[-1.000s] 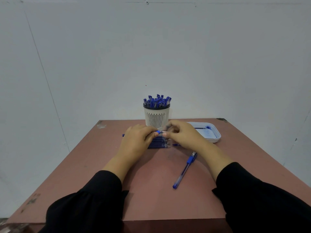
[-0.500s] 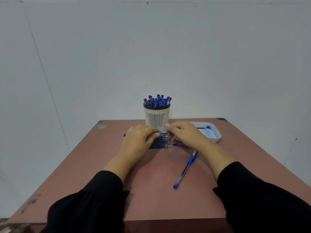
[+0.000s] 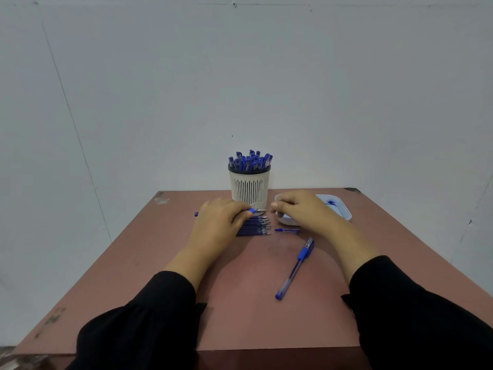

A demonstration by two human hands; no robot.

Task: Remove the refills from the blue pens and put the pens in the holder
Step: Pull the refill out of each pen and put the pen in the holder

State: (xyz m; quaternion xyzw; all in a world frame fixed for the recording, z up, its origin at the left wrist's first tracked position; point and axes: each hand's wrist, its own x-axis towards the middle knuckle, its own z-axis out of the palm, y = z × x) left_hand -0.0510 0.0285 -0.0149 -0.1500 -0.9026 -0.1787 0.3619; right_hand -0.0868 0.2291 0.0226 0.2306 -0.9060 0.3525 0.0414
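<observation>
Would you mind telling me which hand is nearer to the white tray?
Right. The right hand hovers over the near-left corner of the white tray; the left hand sits left of the pen holder, holding a pen.

A reddish-brown desk [image 3: 165, 276] carries a white slotted holder [image 3: 249, 189] full of blue pens, a row of refills [image 3: 254, 227], a white tray [image 3: 342, 210], a capped pen [image 3: 294, 268] and one loose small blue piece [image 3: 286, 230].

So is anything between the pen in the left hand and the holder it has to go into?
Nothing visible stands between them. The left hand grips the pen right in front of the holder. The holder is already crowded with pens, so finding a gap at the top may be the only difficulty.
</observation>
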